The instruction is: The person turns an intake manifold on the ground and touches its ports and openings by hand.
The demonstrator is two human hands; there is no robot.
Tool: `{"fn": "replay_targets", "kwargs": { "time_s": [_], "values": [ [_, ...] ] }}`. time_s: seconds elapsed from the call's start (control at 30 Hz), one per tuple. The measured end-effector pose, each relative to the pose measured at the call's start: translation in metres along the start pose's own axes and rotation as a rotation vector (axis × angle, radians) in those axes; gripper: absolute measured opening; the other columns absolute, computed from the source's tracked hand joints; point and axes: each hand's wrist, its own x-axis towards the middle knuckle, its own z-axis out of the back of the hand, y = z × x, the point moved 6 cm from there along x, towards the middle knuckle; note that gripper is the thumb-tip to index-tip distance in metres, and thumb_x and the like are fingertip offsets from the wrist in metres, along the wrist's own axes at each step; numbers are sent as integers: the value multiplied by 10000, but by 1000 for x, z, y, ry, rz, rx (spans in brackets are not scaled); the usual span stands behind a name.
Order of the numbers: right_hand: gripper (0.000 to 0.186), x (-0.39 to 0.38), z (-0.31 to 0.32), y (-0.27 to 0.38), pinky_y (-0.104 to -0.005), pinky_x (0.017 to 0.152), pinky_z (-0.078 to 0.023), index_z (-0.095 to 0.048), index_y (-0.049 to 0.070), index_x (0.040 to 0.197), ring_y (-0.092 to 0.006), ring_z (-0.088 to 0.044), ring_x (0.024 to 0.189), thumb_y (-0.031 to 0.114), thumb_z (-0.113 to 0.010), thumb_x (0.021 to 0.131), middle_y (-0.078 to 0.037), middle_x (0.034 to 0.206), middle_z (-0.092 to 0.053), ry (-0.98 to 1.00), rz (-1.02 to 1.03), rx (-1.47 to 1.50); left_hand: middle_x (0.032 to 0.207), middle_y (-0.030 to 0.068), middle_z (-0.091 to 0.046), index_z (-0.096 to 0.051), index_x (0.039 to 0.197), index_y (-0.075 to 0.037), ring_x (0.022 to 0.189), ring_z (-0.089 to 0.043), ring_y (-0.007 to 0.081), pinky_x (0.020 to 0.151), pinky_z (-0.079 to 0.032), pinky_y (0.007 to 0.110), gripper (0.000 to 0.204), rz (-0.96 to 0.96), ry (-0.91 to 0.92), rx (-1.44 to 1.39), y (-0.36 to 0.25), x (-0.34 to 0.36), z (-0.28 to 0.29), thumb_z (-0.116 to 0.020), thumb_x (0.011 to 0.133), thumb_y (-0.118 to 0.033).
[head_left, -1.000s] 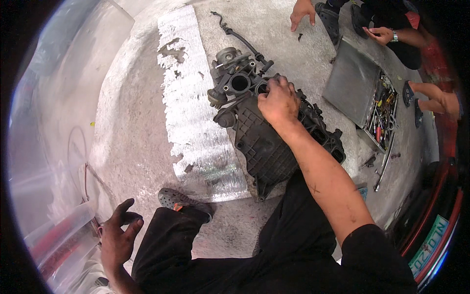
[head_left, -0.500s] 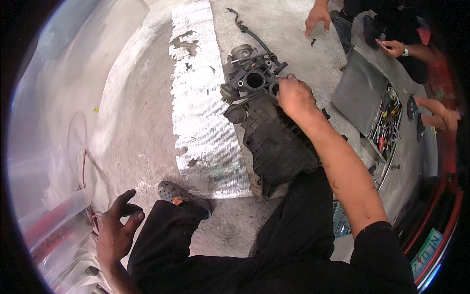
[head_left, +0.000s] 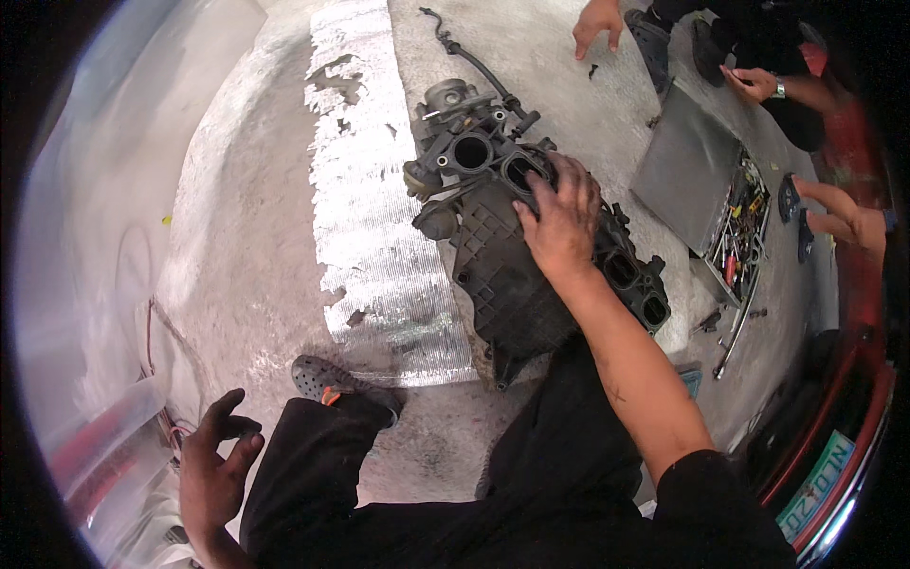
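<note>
A black plastic engine intake manifold (head_left: 517,275) lies on the floor in front of me, partly over a silver foil sheet (head_left: 374,237). A row of ports runs along its far right side. My right hand (head_left: 561,218) rests on it, fingers spread, the fingertips at the rim of an oval port (head_left: 519,172) and the thumb on the ribbed cover. Part of the row is hidden under this hand and wrist. At lower left my left hand (head_left: 216,465) is raised beside my knee, thumb and fingers apart, with nothing seen in it.
Beyond the manifold lies a thin black hose (head_left: 479,68). An open metal toolbox (head_left: 678,171) with many tools stands to the right, a ratchet (head_left: 735,339) nearer me. Another person's hands (head_left: 597,24) show at top right. A red vehicle (head_left: 858,379) borders the right edge.
My right hand has gone from a closed grip at the port to spread fingers resting across its rim. More of the port row shows. The whole view has shifted slightly.
</note>
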Motion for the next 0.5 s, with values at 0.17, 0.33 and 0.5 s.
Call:
{"fn": "replay_targets", "kwargs": {
  "time_s": [0.17, 0.33, 0.5],
  "values": [
    [285, 4, -9, 2, -585, 1137, -283, -681, 71, 1096, -314, -417, 1347, 177, -709, 833, -93, 1315, -522, 15, 85, -20, 948, 139, -740, -574, 1344, 0, 925, -706, 235, 908, -510, 359, 537, -8, 12, -6, 2, 4, -4, -723, 838, -96],
    [258, 6, -7, 3, -554, 1124, -307, -690, 65, 1050, -327, -442, 1314, 156, -716, 810, -103, 1270, -540, 29, 127, 16, 941, 137, -742, -571, 1347, -4, 923, -708, 228, 902, -513, 353, 528, -34, 43, 8, -4, 7, -7, -716, 847, -90],
    [245, 6, -6, 2, -523, 1108, -333, -686, 62, 1017, -339, -453, 1290, 138, -731, 788, -105, 1243, -546, 8, 126, 22, 961, 123, -740, -579, 1361, -43, 937, -694, 186, 940, -511, 357, 515, -14, 38, 63, -12, 8, -6, -672, 857, -90]
  ]
}}
